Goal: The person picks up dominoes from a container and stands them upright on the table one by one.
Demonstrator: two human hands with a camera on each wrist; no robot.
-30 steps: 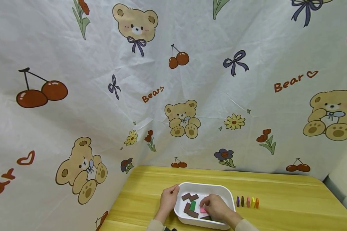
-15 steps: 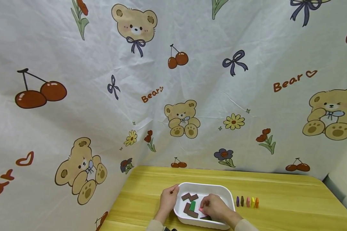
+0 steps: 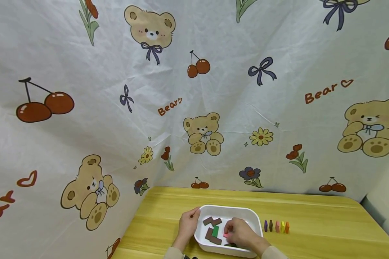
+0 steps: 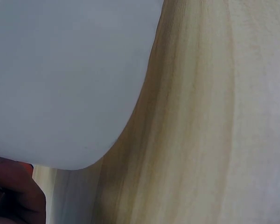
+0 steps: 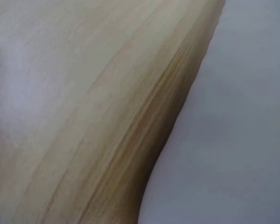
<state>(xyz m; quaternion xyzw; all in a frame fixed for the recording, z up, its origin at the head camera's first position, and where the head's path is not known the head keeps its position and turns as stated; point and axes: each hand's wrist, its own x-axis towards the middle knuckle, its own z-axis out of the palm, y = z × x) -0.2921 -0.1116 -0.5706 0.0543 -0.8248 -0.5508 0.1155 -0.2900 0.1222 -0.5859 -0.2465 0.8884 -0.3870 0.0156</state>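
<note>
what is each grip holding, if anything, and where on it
The left grip holds the white tray by its rim near the far-left corner; the right grip pinches the pink block, exactly where is hidden.

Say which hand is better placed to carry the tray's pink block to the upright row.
Right, most likely: the right hand pinches the pink block inside the white tray and is nearer the row of blocks. The left hand is occupied gripping the tray's left end.

Backdrop cloth (image 3: 227, 97): red word "Bear" (image 3: 321, 93) legible twice, heart (image 3: 347, 83) beside each; cropped lettering "ar" (image 3: 7, 197) at left, heart (image 3: 27, 179) above.
</note>
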